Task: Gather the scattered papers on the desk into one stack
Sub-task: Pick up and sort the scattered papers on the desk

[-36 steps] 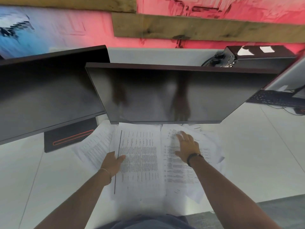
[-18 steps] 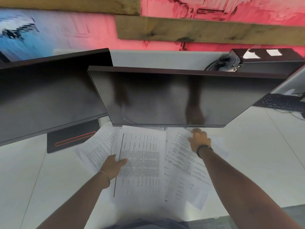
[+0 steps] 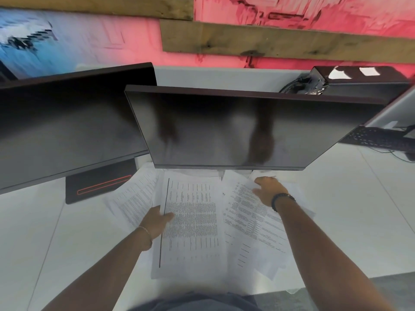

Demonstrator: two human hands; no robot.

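Several printed papers lie overlapping on the white desk (image 3: pixel 348 209) under the middle monitor. My left hand (image 3: pixel 157 223) grips the left edge of the centre sheet (image 3: pixel 193 221), thumb on top. Another sheet (image 3: pixel 134 198) fans out to the left, partly under it. My right hand (image 3: pixel 268 190) rests at the far end of a tilted sheet (image 3: pixel 244 218), fingers curled on its top edge, thumb pointing left. More sheets (image 3: pixel 298 198) stick out beneath my right forearm. The far ends of the papers are hidden under the monitor.
Two dark monitors overhang the papers, one at the left (image 3: pixel 67 131) and one in the middle (image 3: pixel 224 131). A black monitor base (image 3: pixel 98 185) with a red line stands left of the papers. A keyboard (image 3: pixel 377 140) lies far right.
My right hand reached from the middle of the right sheet to its far end under the monitor. That sheet now lies more tilted. My left hand kept its hold.
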